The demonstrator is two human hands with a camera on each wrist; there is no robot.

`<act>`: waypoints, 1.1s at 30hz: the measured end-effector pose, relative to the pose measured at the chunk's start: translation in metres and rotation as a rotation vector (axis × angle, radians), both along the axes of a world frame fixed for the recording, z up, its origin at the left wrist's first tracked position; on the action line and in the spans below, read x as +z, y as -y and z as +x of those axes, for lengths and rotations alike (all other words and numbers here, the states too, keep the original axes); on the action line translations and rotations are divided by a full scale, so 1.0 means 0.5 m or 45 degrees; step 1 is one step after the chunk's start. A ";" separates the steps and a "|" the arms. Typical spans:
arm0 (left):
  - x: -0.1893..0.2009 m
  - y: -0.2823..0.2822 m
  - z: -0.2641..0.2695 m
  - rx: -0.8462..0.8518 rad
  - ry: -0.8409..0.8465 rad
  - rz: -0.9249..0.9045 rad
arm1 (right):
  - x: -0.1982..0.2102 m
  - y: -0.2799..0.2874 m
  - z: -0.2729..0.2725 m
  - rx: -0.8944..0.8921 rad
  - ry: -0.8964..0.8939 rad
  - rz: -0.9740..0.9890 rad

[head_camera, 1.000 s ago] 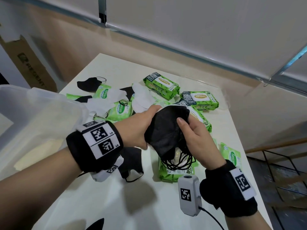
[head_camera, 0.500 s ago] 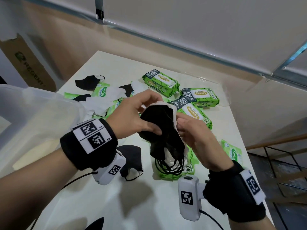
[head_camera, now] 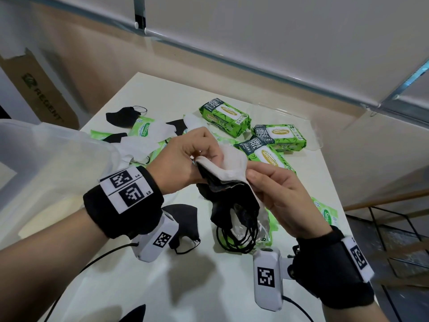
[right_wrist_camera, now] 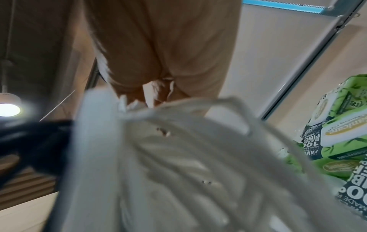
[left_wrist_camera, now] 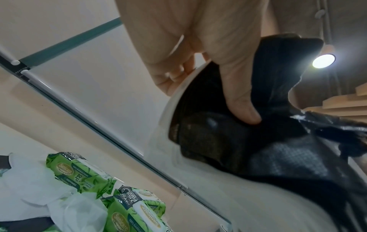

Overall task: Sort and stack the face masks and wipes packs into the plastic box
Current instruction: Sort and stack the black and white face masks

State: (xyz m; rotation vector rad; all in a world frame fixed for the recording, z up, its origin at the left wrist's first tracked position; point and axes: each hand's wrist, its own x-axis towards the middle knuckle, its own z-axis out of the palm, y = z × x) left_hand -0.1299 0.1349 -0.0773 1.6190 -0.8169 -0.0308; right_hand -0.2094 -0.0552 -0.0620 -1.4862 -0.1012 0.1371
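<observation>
Holding a bundle of masks [head_camera: 234, 201] above the table [head_camera: 120, 270] | left hand [head_camera: 183, 161] fingers curled, pinching the white mask [head_camera: 228, 166] on top | right hand [head_camera: 276, 189] fingers curled, gripping the bundle's other edge | wipes packs [head_camera: 224, 116] beyond | plastic box [head_camera: 46, 163] at left

Soft indoor light, ceiling lamp [left_wrist_camera: 323, 61] glare, right wrist view blurred

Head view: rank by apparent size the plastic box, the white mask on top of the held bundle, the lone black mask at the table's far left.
1. plastic box, nearest the camera, so inflated
2. white mask
3. black mask, farthest away, so true size against the white one is unsure
</observation>
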 end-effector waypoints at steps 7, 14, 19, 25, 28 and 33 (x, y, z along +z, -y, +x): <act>-0.005 0.005 -0.007 -0.068 0.021 -0.047 | 0.009 -0.008 -0.005 -0.029 0.027 -0.011; -0.005 0.012 -0.025 -0.257 -0.102 -0.079 | 0.001 -0.002 0.002 -0.290 0.067 -0.098; -0.004 0.011 -0.026 -0.233 -0.080 -0.066 | 0.001 0.008 0.006 -0.455 0.142 -0.051; -0.001 0.008 -0.027 -0.262 -0.146 -0.143 | 0.015 0.017 0.003 -0.588 0.304 -0.063; 0.001 0.008 -0.028 -0.278 -0.116 -0.162 | 0.015 0.021 -0.003 -0.643 0.473 -0.105; 0.004 0.005 -0.023 -0.283 -0.046 -0.156 | 0.010 0.027 -0.009 -0.503 0.717 -0.483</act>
